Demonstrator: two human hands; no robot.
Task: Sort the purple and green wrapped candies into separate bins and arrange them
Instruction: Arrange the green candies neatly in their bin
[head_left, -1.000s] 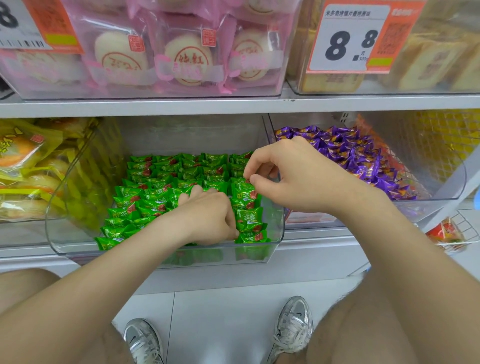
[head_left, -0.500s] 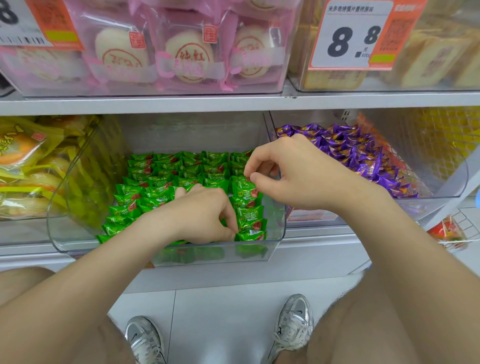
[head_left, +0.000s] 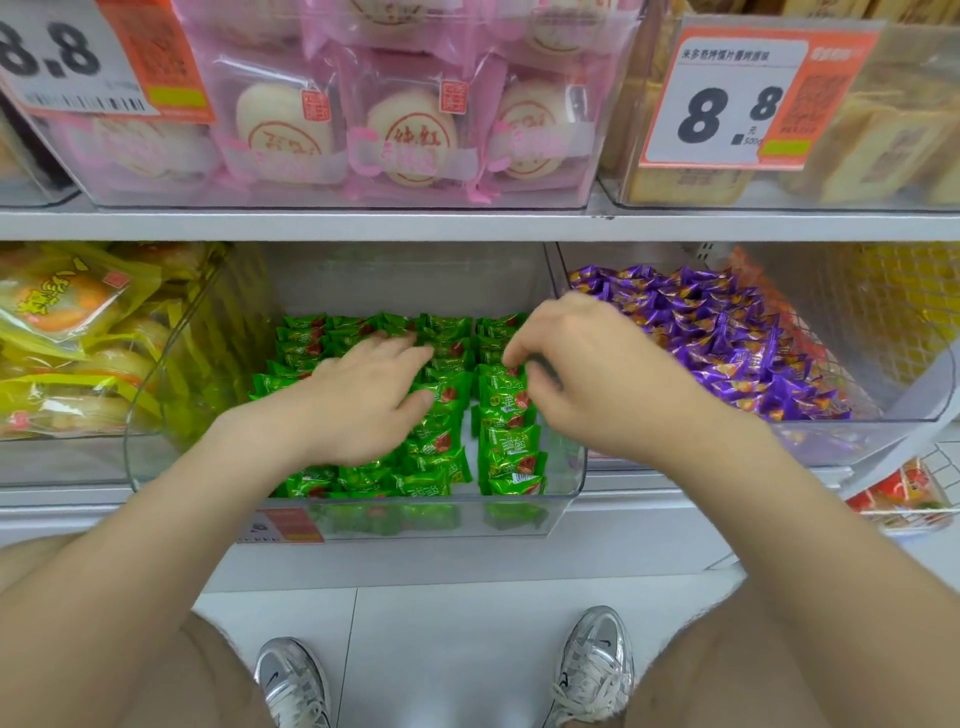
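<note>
Pressing left hand (head_left: 363, 400), fingers spread, on green foil-wrapped candies (head_left: 506, 441) in clear plastic bin (head_left: 574, 467); right hand (head_left: 587, 379), nearer, curling over right-edge column running front-back, grip unclear.

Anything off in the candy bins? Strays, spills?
No strays or spills seen. The green candies sit in rows in their bin; the purple candies lie in a loose heap, not yet arranged. The left hand is blurred, so candies under it are unclear.

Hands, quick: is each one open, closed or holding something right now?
Left hand: open, fingers spread on the green candies.
Right hand: fingers curled over them; cannot tell if it holds one.
</note>
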